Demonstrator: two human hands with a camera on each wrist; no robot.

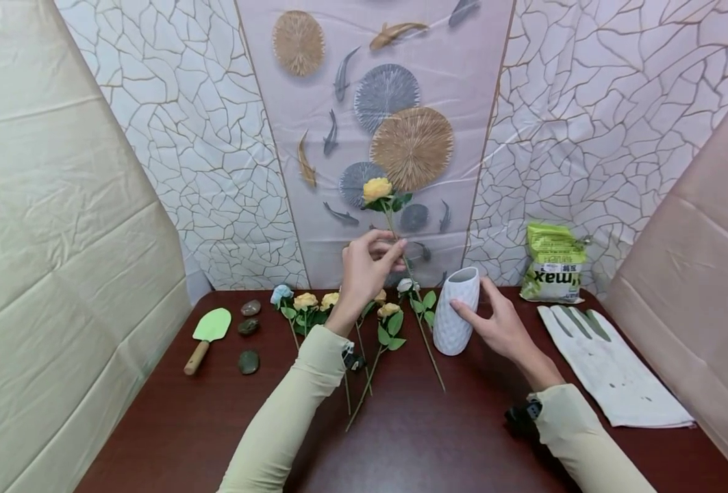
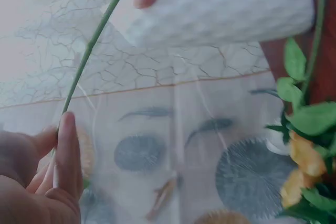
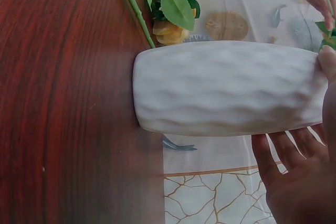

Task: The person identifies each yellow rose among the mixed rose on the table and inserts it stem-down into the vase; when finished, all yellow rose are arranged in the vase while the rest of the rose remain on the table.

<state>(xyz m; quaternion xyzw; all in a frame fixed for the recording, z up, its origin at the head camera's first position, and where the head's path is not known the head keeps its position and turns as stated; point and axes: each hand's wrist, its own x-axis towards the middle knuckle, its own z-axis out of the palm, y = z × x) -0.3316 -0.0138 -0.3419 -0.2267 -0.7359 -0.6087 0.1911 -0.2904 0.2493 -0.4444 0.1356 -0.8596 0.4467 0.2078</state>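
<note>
My left hand (image 1: 370, 263) is raised above the table and pinches the green stem (image 2: 90, 45) of a yellow rose (image 1: 377, 190) between thumb and fingers. The bloom points up, with leaves just below it. In the head view, the stem's lower end is hard to separate from the flowers behind. To its right, my right hand (image 1: 500, 322) grips a white vase (image 3: 226, 87) with a dimpled surface, thumb on one side and fingers on the other. The vase leans slightly, mouth up. Whether its base touches the table I cannot tell.
Several yellow roses (image 1: 390, 310), a blue rose (image 1: 281, 294) and a white rose (image 1: 405, 285) lie on the table. At left are a green trowel (image 1: 212, 324) and stones (image 1: 248, 362). At right are white gloves (image 1: 616, 370) and a green bag (image 1: 553, 263).
</note>
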